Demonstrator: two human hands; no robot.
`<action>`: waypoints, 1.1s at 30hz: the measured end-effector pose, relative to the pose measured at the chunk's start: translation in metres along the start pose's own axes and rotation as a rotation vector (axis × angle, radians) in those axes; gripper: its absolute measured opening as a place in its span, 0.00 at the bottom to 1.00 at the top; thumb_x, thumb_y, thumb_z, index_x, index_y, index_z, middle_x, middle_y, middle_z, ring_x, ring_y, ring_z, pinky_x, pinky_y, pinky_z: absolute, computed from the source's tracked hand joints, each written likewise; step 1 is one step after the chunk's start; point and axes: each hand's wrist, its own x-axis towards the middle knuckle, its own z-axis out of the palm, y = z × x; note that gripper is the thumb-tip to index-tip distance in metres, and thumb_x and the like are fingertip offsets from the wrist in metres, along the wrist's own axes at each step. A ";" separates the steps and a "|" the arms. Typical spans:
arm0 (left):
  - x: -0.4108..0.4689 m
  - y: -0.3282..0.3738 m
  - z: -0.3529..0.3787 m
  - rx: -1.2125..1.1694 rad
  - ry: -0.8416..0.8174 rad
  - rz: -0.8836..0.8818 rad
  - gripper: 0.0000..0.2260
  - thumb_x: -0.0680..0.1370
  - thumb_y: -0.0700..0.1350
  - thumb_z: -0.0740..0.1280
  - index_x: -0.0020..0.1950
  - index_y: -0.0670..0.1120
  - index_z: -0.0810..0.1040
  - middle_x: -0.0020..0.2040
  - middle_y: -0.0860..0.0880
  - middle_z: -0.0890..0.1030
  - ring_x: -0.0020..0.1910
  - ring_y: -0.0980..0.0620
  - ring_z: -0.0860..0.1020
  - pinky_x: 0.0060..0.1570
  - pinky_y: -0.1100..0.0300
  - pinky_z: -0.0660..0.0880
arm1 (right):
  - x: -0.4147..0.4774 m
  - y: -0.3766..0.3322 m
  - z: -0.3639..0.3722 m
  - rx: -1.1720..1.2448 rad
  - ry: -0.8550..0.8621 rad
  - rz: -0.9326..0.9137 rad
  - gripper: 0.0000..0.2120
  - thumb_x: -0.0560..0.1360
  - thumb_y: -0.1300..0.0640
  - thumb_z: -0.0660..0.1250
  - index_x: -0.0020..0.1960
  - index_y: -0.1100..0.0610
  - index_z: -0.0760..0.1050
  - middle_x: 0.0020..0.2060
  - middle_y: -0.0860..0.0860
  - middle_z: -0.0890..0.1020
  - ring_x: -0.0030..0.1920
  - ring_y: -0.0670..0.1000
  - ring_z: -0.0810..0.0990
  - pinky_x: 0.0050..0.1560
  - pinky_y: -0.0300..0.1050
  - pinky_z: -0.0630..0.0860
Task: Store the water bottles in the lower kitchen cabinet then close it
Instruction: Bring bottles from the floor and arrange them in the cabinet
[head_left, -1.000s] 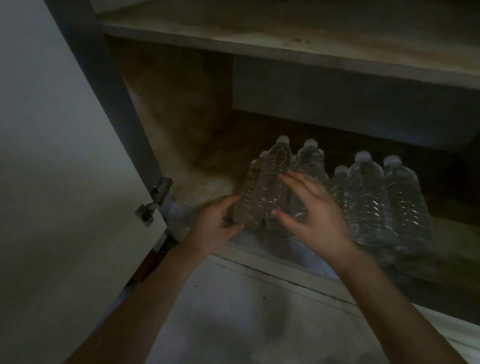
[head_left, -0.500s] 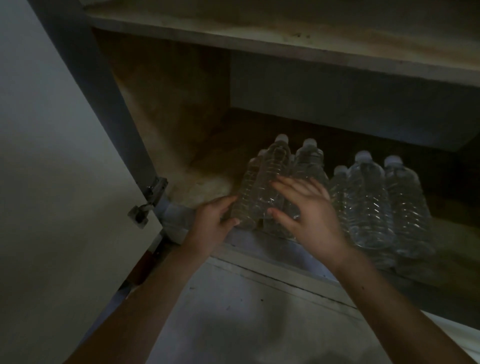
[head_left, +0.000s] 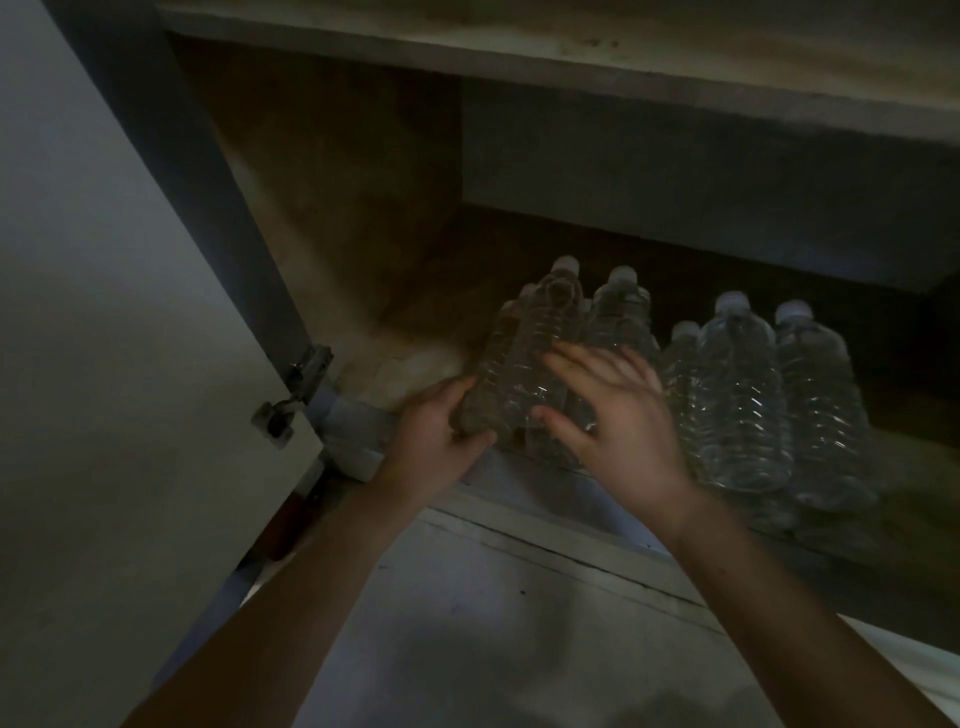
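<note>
Both hands are at the front of the lower kitchen cabinet (head_left: 675, 197). The left hand (head_left: 436, 441) curls thumb and fingers round the low left corner of the left group of clear ribbed plastic water bottles (head_left: 524, 364). The right hand (head_left: 618, 421) lies w/ straight, spread fingers flat on the front of the same group and clasps nothing.

I judge this pairing is for steering: L hand grips and guides, R hand pushes, so the upright bottles slide deeper w/o toppling. This group stands on the cabinet floor just behind the pale front sill (head_left: 545, 499), i.e. inside already but close to the edge. The right group of the same bottles (head_left: 753, 395) stands just beside it. The light is dim, so I cannot tell if the two groups touch.

Room for moving:
- Behind both groups the dark cabinet floor (head_left: 498, 244) is open up to the back wall.
- Left of the hands there is free floor up to the brown wooden side wall (head_left: 332, 197).
- Above, the pale wooden shelf (head_left: 623, 57) leaves clearance over the white caps.

The white cabinet door (head_left: 119, 415) stands wide open at left, its metal hinge (head_left: 306, 374) near the left wrist. For closing, I think every bottle must sit behind the sill, else the door will knock on them. In my view the step in hand is the push inward, approx. straight back; the door comes after.
</note>
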 end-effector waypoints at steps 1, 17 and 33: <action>-0.003 0.003 0.003 0.003 0.012 0.001 0.29 0.70 0.47 0.75 0.70 0.49 0.73 0.62 0.50 0.79 0.61 0.53 0.77 0.60 0.54 0.76 | 0.000 0.001 -0.001 0.014 -0.007 0.000 0.25 0.75 0.43 0.65 0.70 0.51 0.73 0.69 0.49 0.75 0.70 0.51 0.71 0.73 0.49 0.53; -0.021 0.030 0.037 0.037 0.172 -0.120 0.48 0.63 0.52 0.82 0.77 0.44 0.62 0.75 0.46 0.64 0.72 0.50 0.65 0.67 0.63 0.62 | -0.028 0.025 -0.030 0.204 -0.099 0.257 0.38 0.73 0.50 0.74 0.78 0.54 0.61 0.77 0.50 0.62 0.77 0.48 0.59 0.73 0.38 0.55; -0.016 0.027 0.037 0.157 0.217 -0.097 0.41 0.66 0.53 0.80 0.73 0.40 0.68 0.71 0.42 0.72 0.68 0.44 0.73 0.65 0.56 0.72 | -0.029 0.027 -0.030 0.202 -0.087 0.226 0.33 0.75 0.54 0.72 0.77 0.54 0.64 0.76 0.48 0.64 0.75 0.44 0.61 0.69 0.28 0.52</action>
